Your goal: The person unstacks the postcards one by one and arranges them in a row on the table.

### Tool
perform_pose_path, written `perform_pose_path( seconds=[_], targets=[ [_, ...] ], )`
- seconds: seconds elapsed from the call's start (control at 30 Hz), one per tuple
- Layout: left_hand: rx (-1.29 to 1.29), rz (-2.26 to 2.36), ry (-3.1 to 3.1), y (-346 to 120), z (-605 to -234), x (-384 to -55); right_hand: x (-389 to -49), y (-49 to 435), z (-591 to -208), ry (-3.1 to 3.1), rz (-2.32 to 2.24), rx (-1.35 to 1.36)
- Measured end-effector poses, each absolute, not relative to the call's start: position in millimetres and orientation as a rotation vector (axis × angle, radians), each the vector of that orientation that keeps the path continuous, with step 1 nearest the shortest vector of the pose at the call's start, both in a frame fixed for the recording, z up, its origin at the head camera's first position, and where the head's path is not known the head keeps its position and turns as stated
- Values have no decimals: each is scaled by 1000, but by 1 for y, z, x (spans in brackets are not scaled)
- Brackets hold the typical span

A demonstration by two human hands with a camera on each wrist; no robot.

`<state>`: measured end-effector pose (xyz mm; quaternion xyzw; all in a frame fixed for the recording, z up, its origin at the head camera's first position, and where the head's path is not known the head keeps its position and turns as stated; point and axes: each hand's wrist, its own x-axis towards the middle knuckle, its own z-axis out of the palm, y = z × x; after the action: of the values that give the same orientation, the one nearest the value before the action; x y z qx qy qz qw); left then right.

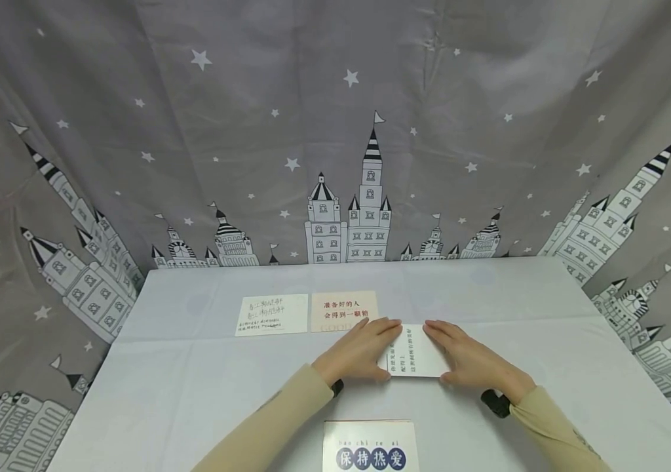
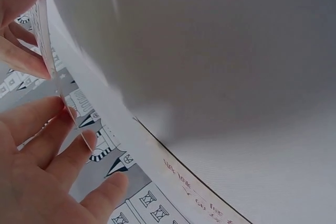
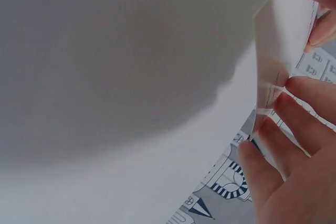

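One card (image 1: 427,357) is gripped between left hand (image 1: 365,351) and right hand (image 1: 470,354), fingers and thumbs at its sides, in from the far edge of the tabletop (image 1: 194,380). Probably light and bendy (corners may crease), it's best held by the sides.

Dim, softly shadowed wrist views

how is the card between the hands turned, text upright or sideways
The card is sideways: in the head view, its lines of text run from bottom to top.
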<state>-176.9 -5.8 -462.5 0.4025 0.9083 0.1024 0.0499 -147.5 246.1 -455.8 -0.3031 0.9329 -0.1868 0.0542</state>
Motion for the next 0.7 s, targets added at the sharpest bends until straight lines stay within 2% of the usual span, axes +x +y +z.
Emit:
perform_pose_path(
  seconds=[0.7],
  targets=[
    [1148, 285, 2730, 15, -465, -212, -184, 260, -461, 2823, -532, -903]
  ],
)
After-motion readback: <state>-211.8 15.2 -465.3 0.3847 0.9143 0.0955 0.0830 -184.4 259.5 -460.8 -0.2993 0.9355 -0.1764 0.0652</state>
